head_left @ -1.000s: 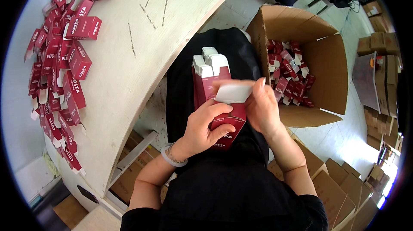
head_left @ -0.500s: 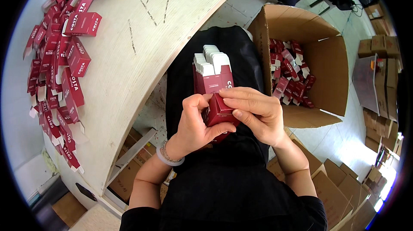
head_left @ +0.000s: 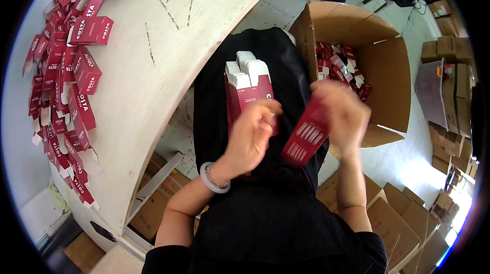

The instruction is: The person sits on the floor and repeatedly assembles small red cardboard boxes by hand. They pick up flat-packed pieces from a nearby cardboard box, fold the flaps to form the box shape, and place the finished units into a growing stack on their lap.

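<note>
A stack of flat, unfolded red cartons with white flaps stands on my lap, on black cloth. My left hand is in front of the stack's near right part, its fingers bent and blurred; whether they grip a carton I cannot tell. On the right, my right hand is closed round the upper end of a folded red carton, which hangs tilted over my right thigh. That hand and the carton are smeared by motion.
To the right, an open cardboard box holds several red cartons. A pale table curves along my left, with a heap of red cartons at its far edge. More brown boxes stand at the lower right.
Both hands were together on one red carton above my lap. Now they are apart: my right hand has carried the carton rightward toward the box, and my left is by the stack.
</note>
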The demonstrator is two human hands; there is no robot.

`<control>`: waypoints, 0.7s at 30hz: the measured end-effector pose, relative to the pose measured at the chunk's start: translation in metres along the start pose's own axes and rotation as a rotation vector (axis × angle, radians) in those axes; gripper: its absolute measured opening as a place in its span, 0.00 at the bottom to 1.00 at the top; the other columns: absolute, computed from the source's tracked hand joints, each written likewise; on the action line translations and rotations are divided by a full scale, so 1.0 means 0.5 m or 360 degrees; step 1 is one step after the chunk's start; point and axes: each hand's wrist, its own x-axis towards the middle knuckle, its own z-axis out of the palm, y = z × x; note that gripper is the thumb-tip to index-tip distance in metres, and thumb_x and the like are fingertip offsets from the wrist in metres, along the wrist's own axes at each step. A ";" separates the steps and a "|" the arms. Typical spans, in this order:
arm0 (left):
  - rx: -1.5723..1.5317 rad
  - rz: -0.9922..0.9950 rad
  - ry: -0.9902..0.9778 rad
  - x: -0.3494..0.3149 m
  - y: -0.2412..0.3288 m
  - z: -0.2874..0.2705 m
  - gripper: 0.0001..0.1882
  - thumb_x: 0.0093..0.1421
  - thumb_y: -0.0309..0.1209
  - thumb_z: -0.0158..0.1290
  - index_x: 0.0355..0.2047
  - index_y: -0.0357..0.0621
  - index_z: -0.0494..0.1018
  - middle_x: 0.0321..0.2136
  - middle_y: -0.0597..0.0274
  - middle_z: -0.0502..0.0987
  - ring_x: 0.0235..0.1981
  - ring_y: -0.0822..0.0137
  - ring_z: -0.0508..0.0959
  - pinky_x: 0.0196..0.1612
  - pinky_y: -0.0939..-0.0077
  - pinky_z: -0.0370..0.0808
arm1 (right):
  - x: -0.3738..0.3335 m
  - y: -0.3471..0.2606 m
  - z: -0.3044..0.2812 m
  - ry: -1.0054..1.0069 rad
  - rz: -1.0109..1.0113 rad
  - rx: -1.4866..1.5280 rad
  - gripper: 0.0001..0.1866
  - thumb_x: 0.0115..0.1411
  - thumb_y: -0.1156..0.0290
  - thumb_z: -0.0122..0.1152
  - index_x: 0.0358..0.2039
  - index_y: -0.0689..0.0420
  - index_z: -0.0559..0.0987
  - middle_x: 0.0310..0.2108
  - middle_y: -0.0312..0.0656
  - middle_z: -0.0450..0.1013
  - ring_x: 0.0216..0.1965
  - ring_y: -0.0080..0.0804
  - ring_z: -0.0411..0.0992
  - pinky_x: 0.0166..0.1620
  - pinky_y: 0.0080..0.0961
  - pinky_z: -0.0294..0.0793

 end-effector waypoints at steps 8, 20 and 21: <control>0.0029 0.0055 0.0390 0.017 -0.027 -0.059 0.05 0.66 0.24 0.47 0.36 0.33 0.66 0.46 0.52 0.72 0.35 0.75 0.72 0.41 0.81 0.73 | 0.066 0.070 0.161 -0.0441 -0.0311 -0.0006 0.11 0.53 0.71 0.65 0.37 0.59 0.80 0.40 0.44 0.74 0.44 0.44 0.70 0.48 0.35 0.70; -0.0645 -0.0556 -0.0493 -0.054 0.004 -0.020 0.47 0.42 0.30 0.72 0.59 0.39 0.56 0.57 0.53 0.63 0.59 0.63 0.65 0.59 0.65 0.66 | -0.011 -0.047 0.157 0.0128 -0.0506 0.0135 0.32 0.41 0.39 0.70 0.14 0.53 0.63 0.36 0.44 0.56 0.34 0.37 0.56 0.34 0.27 0.60; -0.0566 -0.0675 -0.0606 -0.051 0.014 -0.015 0.47 0.41 0.30 0.73 0.59 0.39 0.57 0.56 0.54 0.65 0.58 0.64 0.66 0.58 0.66 0.67 | -0.010 -0.062 0.144 0.0094 -0.0555 0.0133 0.33 0.40 0.38 0.71 0.14 0.53 0.62 0.37 0.45 0.55 0.33 0.36 0.56 0.30 0.23 0.58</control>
